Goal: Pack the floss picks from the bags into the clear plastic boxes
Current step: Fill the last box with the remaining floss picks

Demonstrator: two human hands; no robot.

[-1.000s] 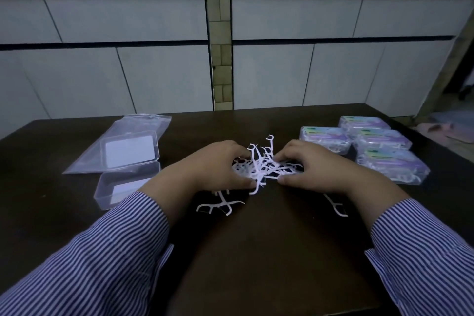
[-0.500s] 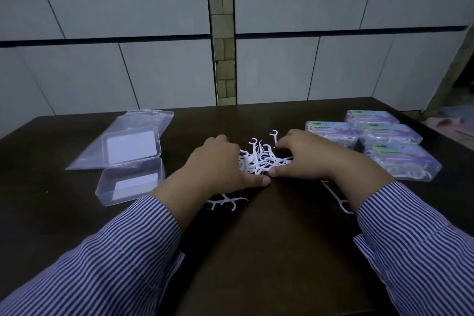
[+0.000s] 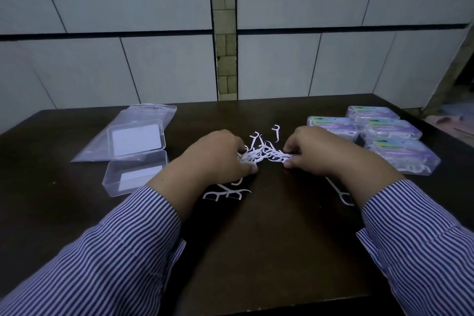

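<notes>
Two hands work one tangle of white floss picks (image 3: 264, 154) at the middle of the dark desk (image 3: 256, 251). The left hand (image 3: 215, 159) has its fingers curled over the pile's left edge, thumb tip pressed against the picks; the right hand (image 3: 315, 151) pinches the right end of the bundle between thumb and fingers. Compared with half a second ago the hands sit slightly further apart, with more of the bundle showing between them, and the left thumb no longer reaches across to the right hand. The picks now lie drawn out into a flatter, sideways strand, where a second ago they stood up in a looser heap.

Loose picks (image 3: 225, 194) lie on the desk under the left wrist, and a single pick (image 3: 341, 194) lies beside the right forearm, both where they were before.

The open clear plastic box (image 3: 133, 174) sits to the left, its lid (image 3: 136, 138) resting on an empty clear bag (image 3: 143, 118) behind it; neither has shifted. Four packed boxes (image 3: 400, 156) with purple-and-blue labels are grouped at the right, near the right hand. Their labels carry print, but it is too small and blurred to read.

Striped sleeves (image 3: 102, 264) cover both forearms.
</notes>
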